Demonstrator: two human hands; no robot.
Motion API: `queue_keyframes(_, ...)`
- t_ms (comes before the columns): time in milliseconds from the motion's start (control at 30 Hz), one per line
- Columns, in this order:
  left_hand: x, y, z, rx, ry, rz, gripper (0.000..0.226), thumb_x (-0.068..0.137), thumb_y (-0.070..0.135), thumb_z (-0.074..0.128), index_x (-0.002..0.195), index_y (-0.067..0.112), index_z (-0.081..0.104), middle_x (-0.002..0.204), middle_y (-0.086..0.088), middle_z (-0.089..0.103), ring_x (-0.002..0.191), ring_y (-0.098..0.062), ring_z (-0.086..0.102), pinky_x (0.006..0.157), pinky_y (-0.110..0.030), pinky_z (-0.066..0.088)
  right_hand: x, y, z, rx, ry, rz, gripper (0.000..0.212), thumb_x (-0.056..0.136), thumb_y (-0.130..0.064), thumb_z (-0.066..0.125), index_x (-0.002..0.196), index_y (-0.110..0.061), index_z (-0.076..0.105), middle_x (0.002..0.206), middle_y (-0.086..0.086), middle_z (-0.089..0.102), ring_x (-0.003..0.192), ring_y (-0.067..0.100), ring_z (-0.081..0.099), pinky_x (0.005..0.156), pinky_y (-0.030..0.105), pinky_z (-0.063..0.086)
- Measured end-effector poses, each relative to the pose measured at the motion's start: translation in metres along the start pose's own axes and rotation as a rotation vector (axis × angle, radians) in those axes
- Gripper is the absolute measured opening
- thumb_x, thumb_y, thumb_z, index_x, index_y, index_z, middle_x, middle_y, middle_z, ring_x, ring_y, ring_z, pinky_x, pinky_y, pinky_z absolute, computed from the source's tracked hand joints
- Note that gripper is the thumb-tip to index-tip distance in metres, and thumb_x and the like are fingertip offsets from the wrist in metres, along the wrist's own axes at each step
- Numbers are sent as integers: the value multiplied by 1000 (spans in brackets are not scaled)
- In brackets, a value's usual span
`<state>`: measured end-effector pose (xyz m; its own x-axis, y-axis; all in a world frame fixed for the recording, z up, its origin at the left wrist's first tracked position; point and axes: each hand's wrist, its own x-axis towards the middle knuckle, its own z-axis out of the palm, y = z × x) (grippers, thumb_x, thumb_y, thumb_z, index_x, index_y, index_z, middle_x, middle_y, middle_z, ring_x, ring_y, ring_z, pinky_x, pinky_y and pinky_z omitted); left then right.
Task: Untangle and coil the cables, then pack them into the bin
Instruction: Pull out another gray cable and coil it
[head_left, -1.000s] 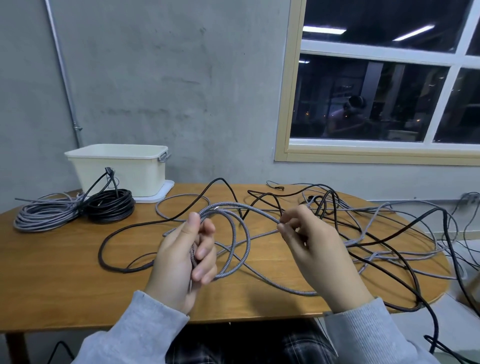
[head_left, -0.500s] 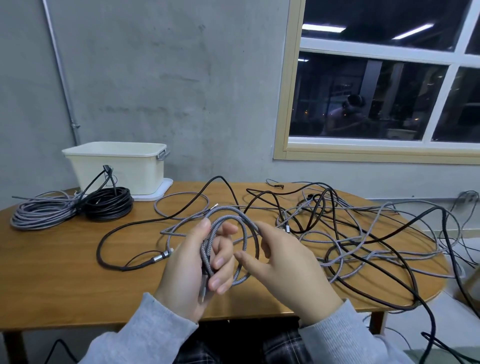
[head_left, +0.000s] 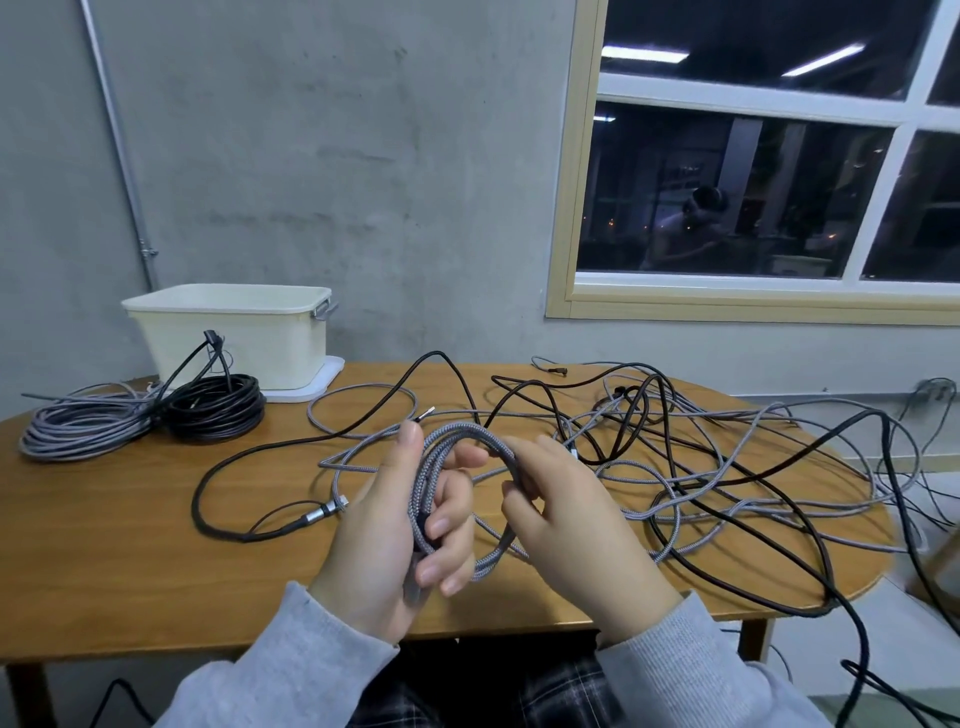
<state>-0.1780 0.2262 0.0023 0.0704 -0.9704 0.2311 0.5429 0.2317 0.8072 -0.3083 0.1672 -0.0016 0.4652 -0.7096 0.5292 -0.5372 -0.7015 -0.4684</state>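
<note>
Both hands were raised over the near edge of the wooden counter (head_left: 104, 545), working a gray braided cable (head_left: 467, 434) wound into a small coil between them. The left hand (head_left: 395, 525) had its fingers curled round one side of the coil, thumb pointing up along the loops, with the strands bunched in its palm. The right hand (head_left: 571, 519) gripped the opposite side of the same coil, its fingers closed over the top of the loop. From the coil, the cable's loose length ran away under the right hand into a tangle of gray and black cables (head_left: 727, 467) spread across the counter beyond and to the right of that hand, some strands hanging off the counter's edge. A long black cable (head_left: 200, 499) curved across the counter just left of the left hand, its metal plug lying close beside that hand. Far beyond the left hand and to its left stood a cream bin (head_left: 234, 338), and in front of it lay a coiled black cable (head_left: 213, 410) touching a coiled gray cable (head_left: 83, 431).
</note>
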Motion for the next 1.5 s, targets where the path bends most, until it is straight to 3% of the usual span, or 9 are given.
queue_keyframes(167, -2, 3, -1, 114, 8, 33, 45, 87, 38, 41, 92, -1, 63, 45, 3, 26, 26, -6, 18, 32, -14, 23, 1, 3, 1, -52, -15, -43, 32, 97, -28, 43, 128, -33, 48, 81, -14, 40, 75, 3, 44, 68, 18, 40)
queue_keyframes(300, -2, 5, -3, 170, 84, 50, 46, 86, 42, 41, 90, -1, 56, 42, 5, 24, 25, -5, 17, 31, -13, 21, 0, 7, -1, -46, 40, -96, 51, 96, -53, 27, 140, -29, 39, 104, -20, 50, 95, -2, 48, 80, 18, 42)
queue_keyframes(600, -3, 6, -8, 197, -10, -66, 59, 76, 60, 47, 83, 2, 55, 42, 4, 24, 26, -6, 17, 33, -11, 20, 5, 16, 6, 44, 359, -153, 21, 93, -28, 49, 103, -23, 66, 86, -14, 59, 79, 4, 54, 67, 23, 45)
queue_keyframes(733, -6, 5, -9, 258, -168, -101, 59, 59, 70, 73, 76, 14, 66, 44, 4, 29, 26, -5, 21, 35, -10, 26, 5, 15, 10, 32, 298, -62, 31, 92, -37, 43, 107, -26, 67, 86, -10, 64, 80, 10, 57, 68, 32, 49)
queue_keyframes(933, -2, 10, -9, 75, 81, 90, 31, 88, 38, 56, 78, 9, 52, 43, 5, 27, 26, -4, 19, 34, -8, 21, 5, 24, 3, -94, 83, -15, 28, 99, -33, 40, 119, -33, 60, 67, -18, 46, 69, 4, 48, 63, 23, 38)
queue_keyframes(1100, 3, 17, -15, -10, 201, 218, 28, 90, 35, 41, 79, 9, 47, 42, 4, 26, 25, -4, 18, 32, -8, 20, 2, 45, -12, -117, 112, 88, 33, 99, -25, 42, 129, -33, 53, 89, -15, 56, 90, 12, 59, 80, 32, 46)
queue_keyframes(1300, 5, 16, -18, 118, 202, 207, 37, 88, 40, 40, 85, 5, 48, 40, 3, 25, 25, -6, 18, 33, -10, 19, -2, 40, -21, -88, 332, 100, 6, 93, -25, 56, 89, -22, 52, 70, -11, 62, 64, 11, 60, 56, 30, 48)
queue_keyframes(1400, 4, 15, -17, 192, 180, 196, 41, 88, 42, 40, 87, 3, 51, 40, 2, 24, 26, -7, 17, 34, -11, 19, -5, 26, -26, -169, 236, 98, 16, 88, -33, 62, 78, -24, 54, 61, -10, 60, 58, 9, 56, 51, 24, 43)
queue_keyframes(1500, 3, 13, -14, 178, 174, 198, 42, 89, 42, 39, 87, 2, 51, 39, 2, 23, 26, -6, 17, 35, -10, 19, -6, 8, -21, -294, 59, 61, 17, 90, -39, 57, 82, -25, 56, 71, -8, 63, 70, 14, 59, 63, 29, 50)
